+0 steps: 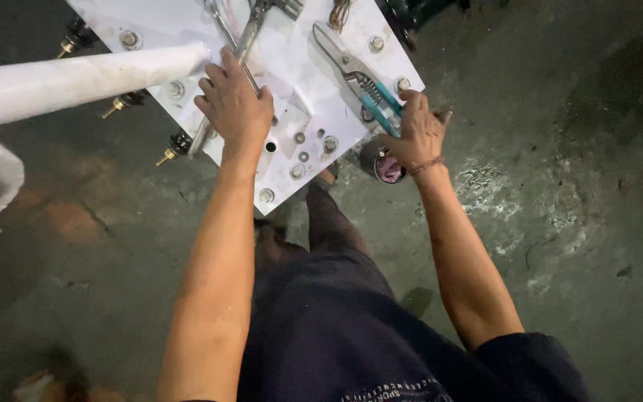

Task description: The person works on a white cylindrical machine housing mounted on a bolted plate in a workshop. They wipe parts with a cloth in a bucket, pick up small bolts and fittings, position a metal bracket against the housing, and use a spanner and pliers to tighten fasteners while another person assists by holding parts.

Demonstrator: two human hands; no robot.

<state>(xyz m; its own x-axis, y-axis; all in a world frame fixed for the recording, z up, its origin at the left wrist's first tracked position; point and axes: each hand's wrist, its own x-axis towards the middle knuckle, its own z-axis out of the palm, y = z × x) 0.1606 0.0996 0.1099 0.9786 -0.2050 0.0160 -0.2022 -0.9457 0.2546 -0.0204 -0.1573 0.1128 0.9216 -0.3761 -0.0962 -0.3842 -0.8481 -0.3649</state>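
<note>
Head view: left hand (pixel 236 104) closed around a steel wrench (pixel 241 52), holding it flat on the white plate (pixel 292 97) near its bolts, while right hand (pixel 418 134) grips the teal handles of tin snips (pixel 359 78) lying at the plate's edge.

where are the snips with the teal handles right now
In the head view the teal-handled snips lie on the right part of the white plate, blades pointing up-left. The right hand rests on their handles at the plate's right edge.
</note>
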